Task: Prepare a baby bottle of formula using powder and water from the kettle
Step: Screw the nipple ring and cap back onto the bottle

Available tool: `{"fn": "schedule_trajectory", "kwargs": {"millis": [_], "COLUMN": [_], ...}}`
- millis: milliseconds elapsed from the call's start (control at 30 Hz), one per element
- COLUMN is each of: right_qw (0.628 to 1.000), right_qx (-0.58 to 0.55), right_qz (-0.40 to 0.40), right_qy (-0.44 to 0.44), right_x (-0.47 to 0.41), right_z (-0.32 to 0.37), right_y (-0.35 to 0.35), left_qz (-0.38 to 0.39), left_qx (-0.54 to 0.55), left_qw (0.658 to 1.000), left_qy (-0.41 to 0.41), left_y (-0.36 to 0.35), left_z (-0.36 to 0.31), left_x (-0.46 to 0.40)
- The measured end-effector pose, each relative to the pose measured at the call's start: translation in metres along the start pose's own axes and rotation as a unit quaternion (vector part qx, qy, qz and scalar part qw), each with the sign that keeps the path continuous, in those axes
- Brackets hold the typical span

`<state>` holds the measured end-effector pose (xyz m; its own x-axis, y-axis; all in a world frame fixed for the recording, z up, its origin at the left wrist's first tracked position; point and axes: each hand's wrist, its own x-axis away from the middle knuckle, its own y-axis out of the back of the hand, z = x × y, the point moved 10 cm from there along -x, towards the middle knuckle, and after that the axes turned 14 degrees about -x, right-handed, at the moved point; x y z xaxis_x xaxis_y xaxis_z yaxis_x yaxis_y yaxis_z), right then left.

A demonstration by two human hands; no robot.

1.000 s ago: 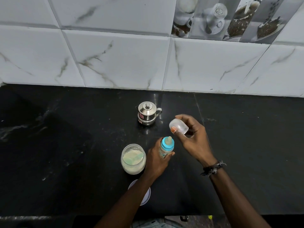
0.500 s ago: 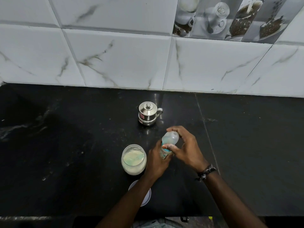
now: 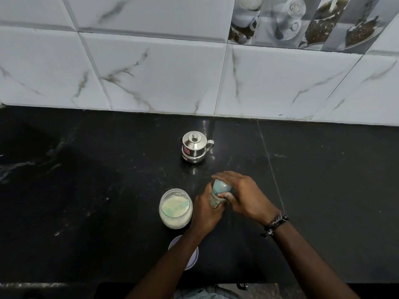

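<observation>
The baby bottle stands upright on the black counter, its clear cap seated over the blue collar. My left hand wraps the bottle's body from the left. My right hand covers the cap from the right, thumb pressed on its front. An open jar of pale formula powder stands just left of my left hand. The small steel kettle, lid on, stands farther back, apart from both hands.
The jar's white lid lies near the counter's front edge, partly under my left forearm. A white marbled tile wall rises behind the black counter.
My right hand brought the clear cap down from beside the bottle onto its blue top and now presses on it. The left hand kept holding the bottle.
</observation>
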<state>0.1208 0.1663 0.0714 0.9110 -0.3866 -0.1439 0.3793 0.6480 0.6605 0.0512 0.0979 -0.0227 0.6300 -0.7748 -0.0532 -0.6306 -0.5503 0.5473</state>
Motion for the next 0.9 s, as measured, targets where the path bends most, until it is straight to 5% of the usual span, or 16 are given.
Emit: {"fn": "schedule_trajectory", "kwargs": {"millis": [900], "right_qw": [0.998], "right_qx": [-0.016], "right_qz": [-0.067], "right_qy": [-0.007], "right_x": [0.020], "right_z": [-0.009], "right_y": [-0.013], "left_qz": [0.011], "left_qx": [-0.002], "left_qw": [1.000], "left_qy": [0.009], "left_y": [-0.004], "left_z": [-0.001], "left_x": [0.002]}}
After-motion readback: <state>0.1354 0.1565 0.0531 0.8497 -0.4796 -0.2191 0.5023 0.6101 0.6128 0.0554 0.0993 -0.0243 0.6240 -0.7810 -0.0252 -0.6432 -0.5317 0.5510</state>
